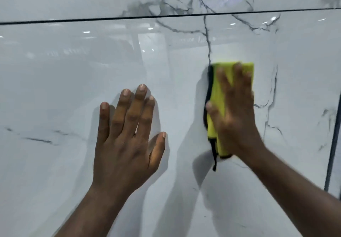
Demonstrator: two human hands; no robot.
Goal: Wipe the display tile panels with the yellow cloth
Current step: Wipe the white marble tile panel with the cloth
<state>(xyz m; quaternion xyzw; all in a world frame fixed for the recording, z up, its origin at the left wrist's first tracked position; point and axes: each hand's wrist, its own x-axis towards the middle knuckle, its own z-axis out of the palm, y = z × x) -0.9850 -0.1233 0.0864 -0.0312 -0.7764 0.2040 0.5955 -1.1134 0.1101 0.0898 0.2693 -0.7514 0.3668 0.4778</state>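
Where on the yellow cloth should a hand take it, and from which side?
Likely its broad face, from the front with a flat palm, as the right hand does: the cloth lies folded flat against the upright panel, leaving little to pinch but its dark left edge.

Single head-worn view, facing straight onto a glossy marble-look tile panel (64,89) at close range, angled slightly downward. Both forearms enter from the bottom edge. No second view available.
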